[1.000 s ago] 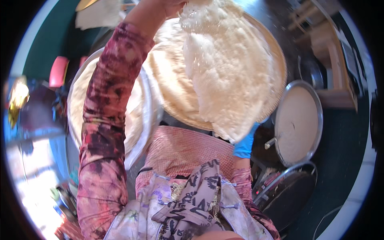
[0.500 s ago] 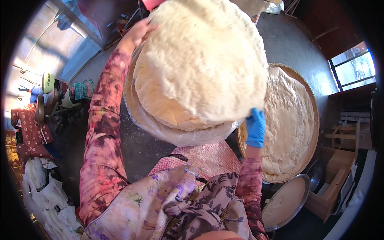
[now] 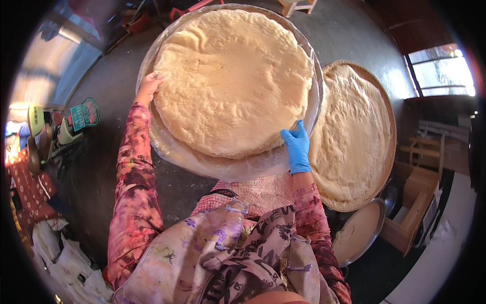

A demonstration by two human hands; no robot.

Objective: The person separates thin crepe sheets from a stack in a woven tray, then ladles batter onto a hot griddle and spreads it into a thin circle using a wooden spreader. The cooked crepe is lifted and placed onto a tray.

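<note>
"Flatbread, seen from above: where does it lie with respect to the two hands?"

"Between them and largely beyond them — a broad, pale disc, slightly wrinkled at its upper left, most of it farther from the person than either hand. The left hand, bare, meets its left margin; the right hand, gloved in blue, meets its near right margin."

"And the state of the fingers?"

"Left: fingers bent and close together, tips touching the edge. Right: thumb and forefinger parted, both at the edge. The underside is hidden at both places, so one cannot tell whether either hand pinches the rim or merely touches it."

"What surrounds the disc?"

"Clear plastic sheeting shows around it, most plainly along the near side. Just beside it, to the right, a second flatbread lies in a round, tan tray — nearest to the gloved hand; contact between glove and tray cannot be judged."
</note>
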